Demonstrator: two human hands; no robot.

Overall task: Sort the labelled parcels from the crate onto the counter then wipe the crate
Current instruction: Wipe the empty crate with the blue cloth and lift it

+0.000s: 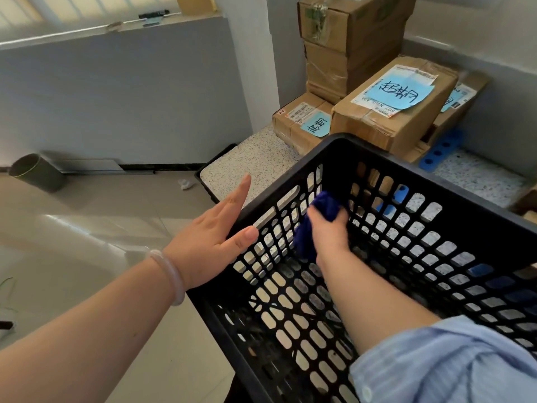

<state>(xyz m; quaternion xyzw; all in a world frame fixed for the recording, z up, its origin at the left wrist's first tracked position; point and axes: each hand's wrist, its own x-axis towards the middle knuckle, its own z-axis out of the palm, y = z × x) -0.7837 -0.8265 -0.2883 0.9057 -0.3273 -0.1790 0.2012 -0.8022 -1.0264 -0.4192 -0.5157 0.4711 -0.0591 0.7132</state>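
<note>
Bracing black slotted crate (337,152) with flat left hand (209,242), fingers straight, thumb on rim; pressing dark blue cloth (328,205) to inner wall, clenched in right hand (329,235).

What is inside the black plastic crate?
The right hand, gripping a dark blue cloth. No parcels show; the blue striped sleeve covers one corner of the black plastic crate.

The black slotted plastic crate (343,152) sits at the edge of the speckled counter (255,161), with a bunched dark blue cloth (327,205) against its inner left wall. Just beyond it, brown cardboard parcels lie by the wall. A small parcel (293,123) and a larger parcel (377,123) each carry a blue handwritten label, and taller taped boxes (348,39) are stacked behind.
</note>
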